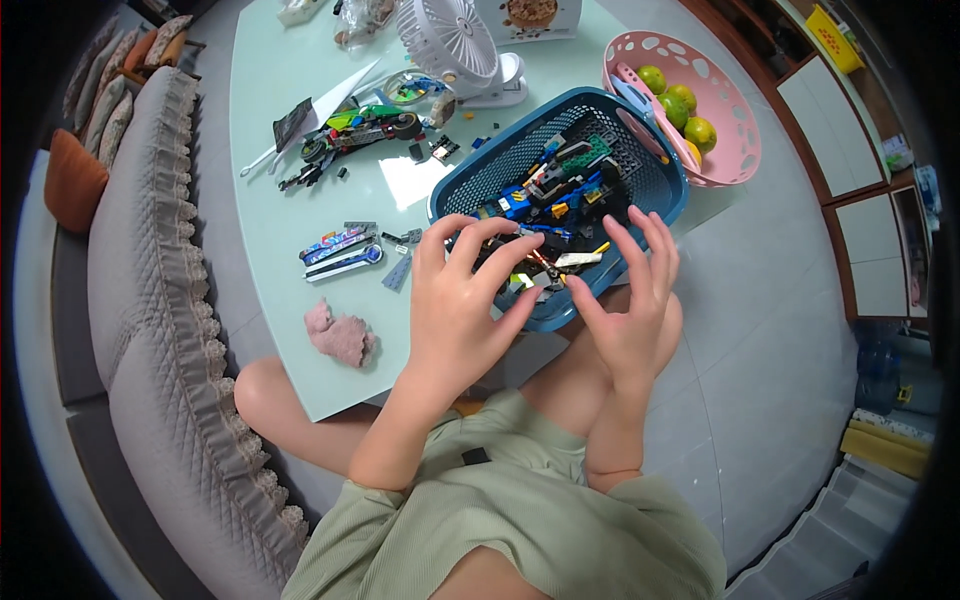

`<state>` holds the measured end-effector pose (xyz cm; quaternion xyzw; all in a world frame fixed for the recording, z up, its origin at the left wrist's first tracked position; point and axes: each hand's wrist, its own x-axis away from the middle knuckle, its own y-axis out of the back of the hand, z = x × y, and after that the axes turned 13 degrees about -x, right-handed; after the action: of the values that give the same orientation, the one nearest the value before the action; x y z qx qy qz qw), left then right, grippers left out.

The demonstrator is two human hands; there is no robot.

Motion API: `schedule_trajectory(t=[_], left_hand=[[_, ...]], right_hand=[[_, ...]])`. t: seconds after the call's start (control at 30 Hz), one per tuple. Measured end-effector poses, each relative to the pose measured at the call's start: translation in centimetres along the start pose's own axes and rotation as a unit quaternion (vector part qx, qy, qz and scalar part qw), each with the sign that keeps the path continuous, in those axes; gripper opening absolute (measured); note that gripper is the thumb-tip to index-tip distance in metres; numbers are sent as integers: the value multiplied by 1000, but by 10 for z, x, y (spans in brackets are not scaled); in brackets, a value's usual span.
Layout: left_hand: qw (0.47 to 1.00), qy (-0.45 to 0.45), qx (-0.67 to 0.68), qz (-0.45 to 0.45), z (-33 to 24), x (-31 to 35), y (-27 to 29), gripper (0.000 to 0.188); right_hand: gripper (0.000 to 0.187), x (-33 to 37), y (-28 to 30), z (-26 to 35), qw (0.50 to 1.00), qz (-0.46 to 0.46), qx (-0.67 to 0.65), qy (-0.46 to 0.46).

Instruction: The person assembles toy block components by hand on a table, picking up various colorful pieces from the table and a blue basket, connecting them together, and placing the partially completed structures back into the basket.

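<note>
A blue mesh basket point(452, 197) full of toy building bricks point(565, 195) sits at the table's near right corner. Over its near end, my left hand point(455, 310) is open, with the fingers curved and the thumb apart from them. Facing it, my right hand point(632, 310) is open too, thumb and fingers spread above the bricks. Between the two sets of fingertips lie small dark, white and reddish pieces; no piece is clearly gripped. The fingers partly hide the bricks at this end.
Left of the basket lie a brick-built vehicle point(360, 135), loose grey bricks point(397, 273), slim colourful packets point(340, 250) and a crumpled pink cloth point(340, 335). Farther back stand a white fan point(450, 45) and a pink bowl point(735, 120) of green fruit. A quilted sofa point(140, 300) runs along the left.
</note>
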<state>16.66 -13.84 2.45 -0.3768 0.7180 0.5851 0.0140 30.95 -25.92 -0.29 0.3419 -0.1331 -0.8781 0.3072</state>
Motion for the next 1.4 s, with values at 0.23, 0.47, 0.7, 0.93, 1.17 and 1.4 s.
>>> schedule_trajectory(t=[0.23, 0.47, 0.7, 0.93, 1.17, 1.4], left_hand=[[997, 71, 24, -21, 8, 13, 6, 58], [990, 134, 39, -31, 34, 42, 15, 54], [989, 147, 14, -32, 54, 63, 22, 34], [980, 193, -48, -24, 73, 84, 24, 33], [969, 235, -77, 19, 103, 102, -1, 36], [966, 241, -88, 31, 107, 94, -17, 38]], right_hand=[[41, 5, -4, 4, 997, -19, -52, 59], [33, 5, -17, 20, 989, 9, -83, 123], [30, 9, -32, 42, 984, 50, -101, 137], [30, 15, -53, 65, 975, 101, -135, 145], [44, 29, -80, 80, 952, 258, -140, 87], [55, 39, -111, 37, 929, 369, -24, 38]])
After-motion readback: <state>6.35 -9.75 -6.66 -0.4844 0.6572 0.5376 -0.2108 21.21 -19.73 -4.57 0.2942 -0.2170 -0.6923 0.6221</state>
